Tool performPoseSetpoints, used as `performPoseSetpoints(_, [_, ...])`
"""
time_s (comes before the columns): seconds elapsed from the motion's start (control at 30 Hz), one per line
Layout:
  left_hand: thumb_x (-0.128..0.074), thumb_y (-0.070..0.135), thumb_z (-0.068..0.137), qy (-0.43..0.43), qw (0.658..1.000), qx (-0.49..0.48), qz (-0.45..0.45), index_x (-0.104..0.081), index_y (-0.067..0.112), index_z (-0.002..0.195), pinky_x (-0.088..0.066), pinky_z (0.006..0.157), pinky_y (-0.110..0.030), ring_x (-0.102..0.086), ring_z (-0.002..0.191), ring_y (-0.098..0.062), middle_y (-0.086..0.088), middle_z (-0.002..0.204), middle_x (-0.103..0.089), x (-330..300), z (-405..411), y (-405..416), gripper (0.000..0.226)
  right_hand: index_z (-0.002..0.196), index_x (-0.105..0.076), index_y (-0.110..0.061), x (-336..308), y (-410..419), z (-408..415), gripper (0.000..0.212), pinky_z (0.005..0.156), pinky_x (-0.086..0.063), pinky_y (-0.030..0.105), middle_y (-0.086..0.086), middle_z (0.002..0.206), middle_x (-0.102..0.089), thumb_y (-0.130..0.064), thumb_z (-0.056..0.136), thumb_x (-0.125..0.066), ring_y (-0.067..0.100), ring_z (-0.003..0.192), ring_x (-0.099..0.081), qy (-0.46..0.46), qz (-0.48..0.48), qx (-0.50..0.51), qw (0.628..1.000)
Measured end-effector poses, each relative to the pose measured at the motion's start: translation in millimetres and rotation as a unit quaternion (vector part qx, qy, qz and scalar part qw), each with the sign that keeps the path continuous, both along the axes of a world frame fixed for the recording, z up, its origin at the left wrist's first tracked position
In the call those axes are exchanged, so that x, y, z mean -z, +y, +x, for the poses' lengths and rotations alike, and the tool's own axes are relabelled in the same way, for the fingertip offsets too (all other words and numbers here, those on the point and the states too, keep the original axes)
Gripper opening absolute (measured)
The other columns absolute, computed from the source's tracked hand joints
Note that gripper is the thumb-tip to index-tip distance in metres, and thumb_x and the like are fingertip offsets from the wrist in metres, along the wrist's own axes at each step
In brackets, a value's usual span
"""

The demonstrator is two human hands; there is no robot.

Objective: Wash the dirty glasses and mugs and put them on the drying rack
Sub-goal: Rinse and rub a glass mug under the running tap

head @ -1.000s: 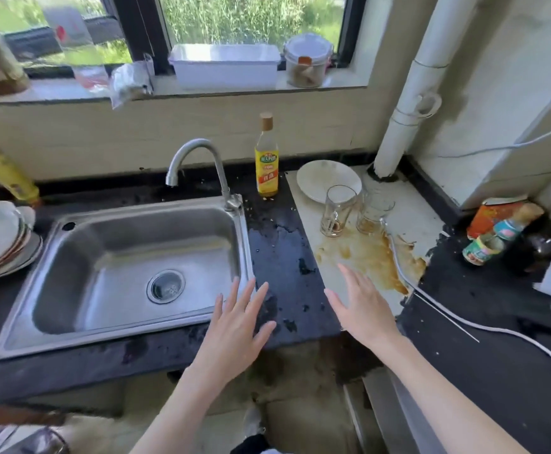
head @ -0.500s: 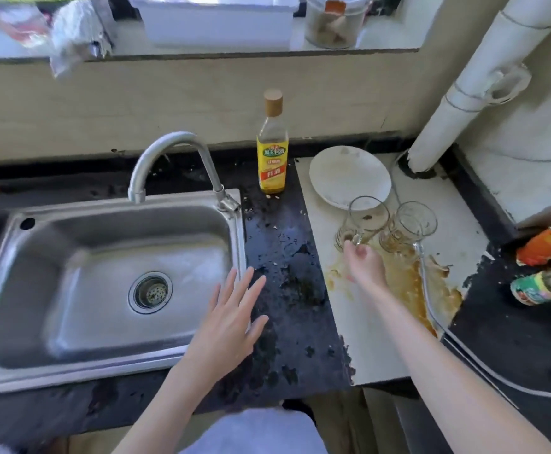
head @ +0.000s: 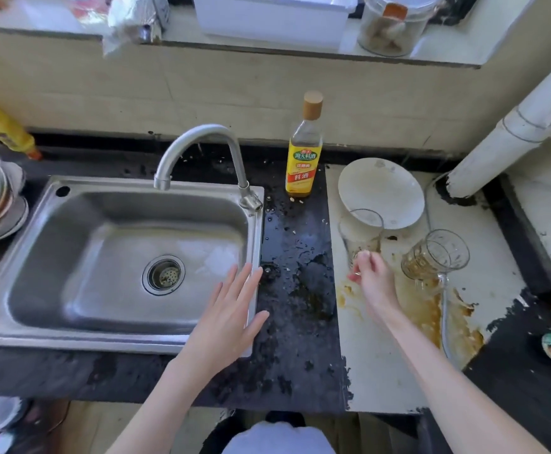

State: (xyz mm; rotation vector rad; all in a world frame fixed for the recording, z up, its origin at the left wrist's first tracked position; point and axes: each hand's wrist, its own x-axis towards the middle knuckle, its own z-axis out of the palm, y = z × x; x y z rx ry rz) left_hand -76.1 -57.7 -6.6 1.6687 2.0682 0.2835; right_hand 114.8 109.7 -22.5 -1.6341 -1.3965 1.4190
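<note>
Right of centre in the frame, the right hand (head: 374, 283) curls its fingers around the base of a clear, smooth-walled glass (head: 361, 232) standing upright, long axis vertical, on the stained pale worktop (head: 382, 365). A second, patterned glass (head: 436, 255) tilts just to its right. The left hand (head: 226, 317), flat with fingers spread and holding nothing, hovers at the right rim of the steel sink (head: 120, 231).

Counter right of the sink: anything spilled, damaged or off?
Yes. A brown spill spreads over the white board beneath the two dirty glasses. The patterned glass stands in it; the right hand grips the plain glass near its base. The dark countertop is wet and strewn with crumbs.
</note>
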Motion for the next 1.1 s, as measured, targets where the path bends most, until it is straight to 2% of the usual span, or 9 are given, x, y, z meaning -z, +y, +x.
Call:
performPoseSetpoints(0.13, [-0.036,0.047,0.096,-0.042,0.999,-0.005,0.0,0.006,0.024,0.148,0.001,0.119,-0.033,0.016,0.143,-0.013,0.007,0.155,0.013,1,-21,-5,0.07,0.076,-0.047,-0.006,-15,-15,-25,0.03,0.068,-0.048,0.023,0.004,0.076,-0.046,-0.02,0.101,-0.039,0.014,0.072,-0.048,0.014,-0.003,-0.116,0.993])
performPoseSetpoints(0.37, [-0.056,0.039,0.09,-0.146,0.989,-0.027,0.014,-0.001,0.02,0.149,-0.004,0.117,-0.027,0.002,0.145,-0.01,0.006,0.157,-0.002,-2,-102,-14,0.083,0.069,-0.051,-0.009,-27,-56,-112,0.032,0.064,-0.037,0.03,0.006,0.069,-0.046,-0.017,0.099,-0.045,0.016,0.064,-0.043,0.12,-0.105,-0.262,0.952])
performPoseSetpoints(0.5, [-0.069,0.035,0.08,-0.225,0.973,-0.037,0.023,-0.008,0.017,0.148,-0.014,0.105,-0.01,-0.02,0.13,0.002,0.018,0.137,-0.021,-1,-157,-17,0.094,0.072,-0.05,-0.008,-27,-84,-169,0.029,0.065,-0.037,0.026,0.002,0.07,-0.047,-0.018,0.099,-0.043,0.013,0.066,-0.043,0.113,-0.137,-0.321,0.93])
performPoseSetpoints(0.6, [-0.077,0.031,0.072,-0.314,0.946,-0.078,0.017,-0.022,0.022,0.142,-0.025,0.11,-0.019,-0.029,0.134,-0.002,0.014,0.141,-0.03,9,-192,-18,0.089,0.072,-0.048,-0.007,-28,-98,-204,0.028,0.062,-0.036,0.023,0.001,0.069,-0.046,-0.021,0.097,-0.047,0.012,0.064,-0.043,0.144,-0.17,-0.334,0.916])
performPoseSetpoints(0.77, [-0.083,0.047,0.053,-0.363,0.926,-0.097,0.05,-0.039,0.015,0.123,-0.038,0.095,-0.011,-0.049,0.118,0.001,0.008,0.127,-0.05,22,-218,-9,0.088,0.062,-0.047,-0.009,-17,-108,-238,0.033,0.056,-0.031,0.025,0.002,0.061,-0.045,-0.005,0.095,-0.041,0.013,0.059,-0.04,0.171,-0.162,-0.286,0.929])
performPoseSetpoints(0.87, [-0.084,0.034,0.057,-0.362,0.925,-0.104,0.057,-0.042,0.015,0.12,-0.042,0.087,-0.01,-0.055,0.109,-0.004,0.001,0.118,-0.055,34,-218,-2,0.077,0.062,-0.048,-0.008,-10,-105,-243,0.036,0.057,-0.035,0.027,0.004,0.065,-0.05,-0.003,0.096,-0.039,0.017,0.065,-0.045,0.14,-0.158,-0.258,0.943])
performPoseSetpoints(0.97, [-0.082,0.039,0.057,-0.364,0.919,-0.138,0.068,-0.042,0.027,0.115,-0.043,0.082,-0.01,-0.056,0.107,-0.008,0.002,0.114,-0.055,49,-212,4,0.072,0.078,-0.06,-0.002,-3,-89,-242,0.029,0.067,-0.047,0.03,0.005,0.079,-0.06,-0.016,0.099,-0.044,0.016,0.077,-0.056,0.036,-0.123,-0.284,0.95])
performPoseSetpoints(1.03, [-0.084,0.03,0.061,-0.362,0.917,-0.156,0.068,-0.04,0.033,0.112,-0.045,0.08,-0.012,-0.055,0.107,-0.008,0.003,0.114,-0.055,59,-208,9,0.068,0.089,-0.064,-0.008,7,-70,-237,0.022,0.079,-0.046,0.029,0.002,0.09,-0.063,-0.021,0.097,-0.048,0.013,0.085,-0.058,-0.056,-0.021,-0.231,0.971])
performPoseSetpoints(1.1, [-0.085,0.023,0.064,-0.355,0.919,-0.162,0.062,-0.04,0.032,0.115,-0.048,0.077,-0.02,-0.054,0.108,-0.006,0.006,0.115,-0.054,69,-204,13,0.068,0.102,-0.061,-0.013,15,-42,-232,0.014,0.089,-0.043,0.025,0.003,0.107,-0.058,-0.019,0.095,-0.051,0.014,0.097,-0.055,-0.126,0.122,-0.111,0.978])
